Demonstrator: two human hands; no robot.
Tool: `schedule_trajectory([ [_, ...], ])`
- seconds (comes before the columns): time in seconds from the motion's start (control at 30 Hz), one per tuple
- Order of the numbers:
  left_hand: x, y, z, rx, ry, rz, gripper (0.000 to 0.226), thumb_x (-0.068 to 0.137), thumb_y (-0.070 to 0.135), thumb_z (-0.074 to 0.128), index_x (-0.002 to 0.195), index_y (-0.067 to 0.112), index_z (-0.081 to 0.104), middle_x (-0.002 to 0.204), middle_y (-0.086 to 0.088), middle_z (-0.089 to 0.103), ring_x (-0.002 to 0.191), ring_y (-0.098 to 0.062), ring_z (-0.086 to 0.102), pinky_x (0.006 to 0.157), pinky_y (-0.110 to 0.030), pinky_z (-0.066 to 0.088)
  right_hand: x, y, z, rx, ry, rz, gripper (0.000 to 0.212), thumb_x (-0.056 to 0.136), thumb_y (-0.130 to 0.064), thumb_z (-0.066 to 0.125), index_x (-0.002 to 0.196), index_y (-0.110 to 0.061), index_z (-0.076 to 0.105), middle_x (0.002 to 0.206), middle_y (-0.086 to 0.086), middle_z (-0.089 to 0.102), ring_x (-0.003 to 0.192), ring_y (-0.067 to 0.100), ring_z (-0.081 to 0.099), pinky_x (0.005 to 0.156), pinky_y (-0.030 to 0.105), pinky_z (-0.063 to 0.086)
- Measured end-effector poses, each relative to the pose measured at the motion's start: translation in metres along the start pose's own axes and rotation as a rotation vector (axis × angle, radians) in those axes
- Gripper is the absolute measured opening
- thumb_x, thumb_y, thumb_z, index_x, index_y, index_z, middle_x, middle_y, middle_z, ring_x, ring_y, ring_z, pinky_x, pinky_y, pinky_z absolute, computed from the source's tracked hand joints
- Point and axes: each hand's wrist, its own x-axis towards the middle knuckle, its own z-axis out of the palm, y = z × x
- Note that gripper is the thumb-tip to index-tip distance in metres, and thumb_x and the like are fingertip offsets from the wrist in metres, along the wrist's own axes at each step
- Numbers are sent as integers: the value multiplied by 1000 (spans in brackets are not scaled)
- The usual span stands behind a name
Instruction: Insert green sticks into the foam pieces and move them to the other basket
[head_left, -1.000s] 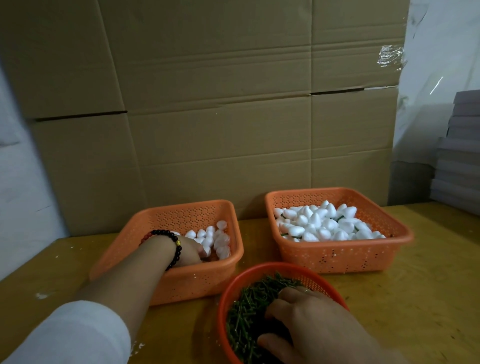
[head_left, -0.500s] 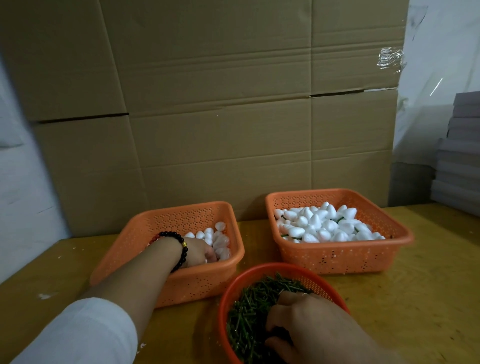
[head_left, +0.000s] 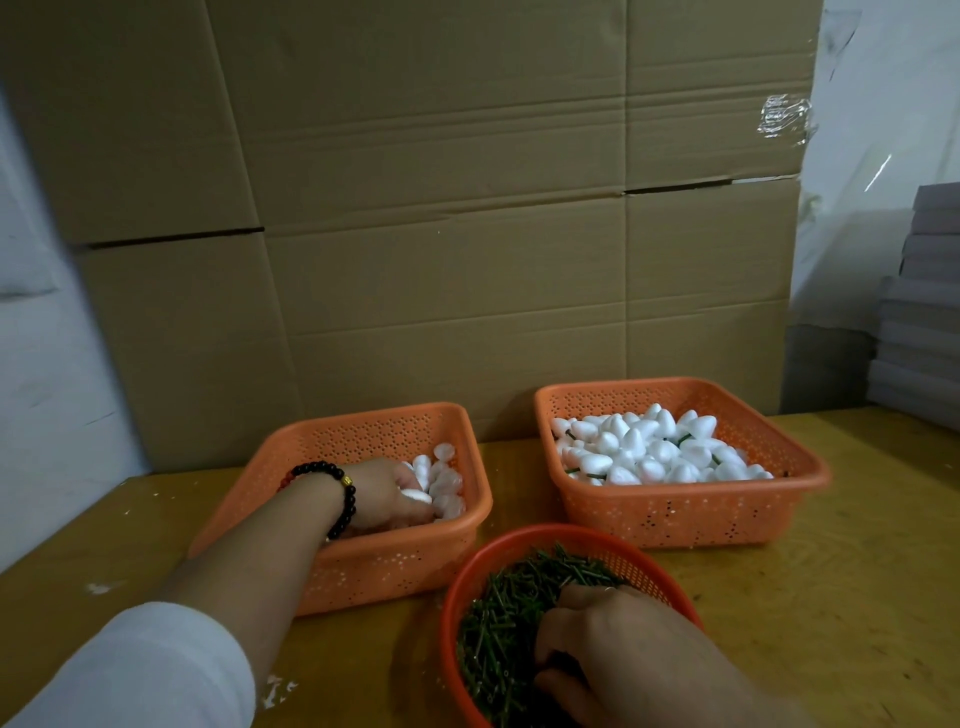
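two bare hands and forearms, seen from above. on the left arm, a white sleeve (head_left: 140, 670), loose and soft, ending below the elbow, forearm uncovered past it. round the left wrist, a bracelet (head_left: 340, 491) of round black beads, with one small gold bead on top and a few red beads at the far side. on the right hand (head_left: 639, 660), a thin ring (head_left: 607, 588) on one finger, barely visible. right wrist bare.

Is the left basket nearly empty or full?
Nearly empty: the left basket holds only a few foam pieces near its right wall.
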Motion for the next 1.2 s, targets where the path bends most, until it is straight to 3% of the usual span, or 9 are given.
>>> schedule_trajectory([
  [0.07,-3,-3,-2,-303,66,-72,27,87,41,60,102,19,64,93,-4,64,78,-19,59,66,-30,47,0,0,0,-6,4,-2,32,90,-53,50,115,-34,59,111,-13,56,105,10,55,89,21,37],
  [0.2,-6,-5,-7,-1104,195,-183,32,95,34,57,112,7,55,99,-14,58,72,-24,61,62,-34,57,-2,-1,-2,1,6,4,39,85,-62,51,113,-36,58,108,-15,55,104,11,54,86,23,37],
  [0.37,-8,-13,-18,-1768,184,-129,42,93,37,57,112,0,57,114,-18,55,105,-35,57,81,-45,57,-2,0,-3,19,-2,-24,34,84,-58,54,112,-38,59,107,-17,57,100,5,55,80,18,30],
  [0.47,-12,-16,-16,-1823,174,-193,40,94,37,56,112,1,59,116,-23,53,104,-39,55,81,-47,55,-2,0,-2,23,13,-30,32,86,-56,53,112,-38,58,107,-17,58,99,4,55,78,16,28],
  [0.57,-14,-21,-13,-1856,133,-278,34,93,37,56,112,9,60,116,-25,47,105,-23,55,94,-38,49,-1,1,-1,28,19,-36,31,86,-55,53,112,-38,59,108,-16,59,100,3,55,82,16,30],
  [0.73,-24,-16,-13,-1724,225,-352,28,91,40,58,104,16,65,104,-15,48,70,-27,63,61,-33,48,-1,2,0,51,10,-35,31,85,-56,53,111,-40,58,106,-18,59,98,1,55,83,15,31],
  [0.83,-28,-11,-12,-1653,324,-362,25,90,41,60,102,21,69,107,-6,47,83,-18,50,62,-34,48,0,5,-1,79,-22,-24,32,81,-58,56,110,-43,58,104,-21,60,96,-2,54,81,14,31],
  [1.0,-46,9,-3,-1923,264,-136,22,93,29,59,102,11,66,85,-3,46,73,-9,44,65,-26,45,0,10,-9,171,-159,-17,30,81,-46,61,110,-49,57,105,-30,61,98,-10,53,92,16,38],
  [1.2,-79,42,20,-2094,119,54,27,82,18,65,101,-2,63,96,-15,64,70,-15,59,59,-21,55,0,9,-9,130,-116,-56,21,88,-35,58,107,-43,62,107,-25,64,98,-6,56,86,6,29],
])
